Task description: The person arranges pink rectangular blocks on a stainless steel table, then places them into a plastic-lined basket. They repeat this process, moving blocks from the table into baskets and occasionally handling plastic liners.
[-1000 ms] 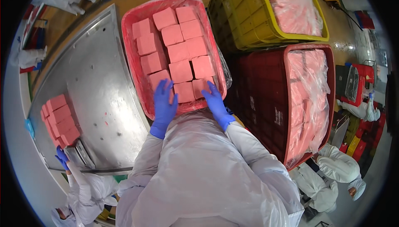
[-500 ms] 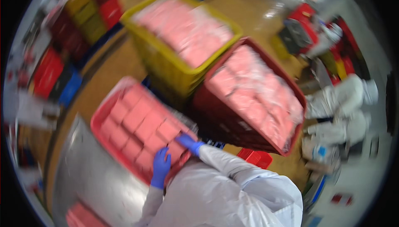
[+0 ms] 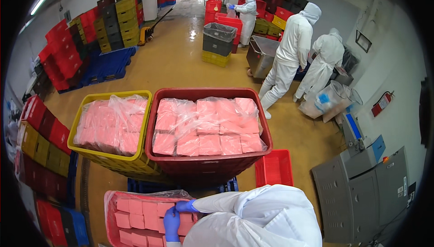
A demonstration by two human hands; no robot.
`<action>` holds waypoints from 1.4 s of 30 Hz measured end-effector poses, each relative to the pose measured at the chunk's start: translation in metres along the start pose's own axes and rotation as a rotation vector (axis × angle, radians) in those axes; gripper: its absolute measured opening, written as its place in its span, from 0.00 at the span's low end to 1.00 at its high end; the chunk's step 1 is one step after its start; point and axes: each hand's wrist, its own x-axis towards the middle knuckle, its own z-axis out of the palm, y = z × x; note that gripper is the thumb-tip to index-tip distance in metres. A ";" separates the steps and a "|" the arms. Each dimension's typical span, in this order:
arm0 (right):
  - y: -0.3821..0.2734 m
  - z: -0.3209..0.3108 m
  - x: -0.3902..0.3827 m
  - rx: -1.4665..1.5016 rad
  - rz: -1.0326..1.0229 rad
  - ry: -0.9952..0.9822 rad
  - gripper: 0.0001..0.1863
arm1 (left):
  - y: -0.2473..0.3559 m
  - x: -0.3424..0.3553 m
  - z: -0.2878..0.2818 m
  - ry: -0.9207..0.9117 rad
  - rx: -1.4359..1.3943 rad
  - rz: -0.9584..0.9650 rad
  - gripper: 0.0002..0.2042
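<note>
A pink crate (image 3: 110, 215) at the bottom of the view holds rows of pink rectangular blocks (image 3: 136, 221), with clear plastic along its rim. Over the blocks at the crate's right side, my gloved left hand (image 3: 172, 225) points away from me with its fingers drawn together. My gloved right hand (image 3: 185, 206) comes in from the right with fingers curled, and its tips meet those of my left hand. Whatever lies between the fingertips is too small and covered to make out. My right sleeve and body hide the crate's near right part.
Just beyond stand a yellow crate (image 3: 143, 111) and a dark red crate (image 3: 210, 158), both full of plastic-covered pink blocks. A red crate (image 3: 274, 168) sits on the floor at right, near a grey machine (image 3: 348, 197). Several people in white work farther back.
My view has swung round and up, showing more of the room. My hands, apart over the blocks before, have come together at the fingertips.
</note>
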 end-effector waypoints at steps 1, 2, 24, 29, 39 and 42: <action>0.004 0.001 0.005 0.071 0.083 0.015 0.22 | 0.006 -0.003 0.002 0.004 -0.004 -0.017 0.14; 0.011 -0.005 0.008 0.044 0.045 -0.049 0.22 | 0.011 -0.005 0.006 0.022 -0.040 -0.024 0.14; -0.024 0.026 -0.008 0.102 0.351 -0.016 0.23 | -0.023 -0.203 0.074 0.729 0.143 -0.499 0.14; -0.042 0.028 -0.018 0.260 0.313 0.094 0.12 | -0.014 -0.203 0.073 0.812 -0.051 -0.600 0.08; 0.004 -0.008 0.019 0.231 0.304 -0.296 0.23 | -0.025 -0.198 0.084 0.736 -0.114 -0.595 0.07; -0.019 0.026 0.011 0.090 0.361 -0.223 0.23 | -0.025 -0.199 0.080 0.730 -0.139 -0.595 0.07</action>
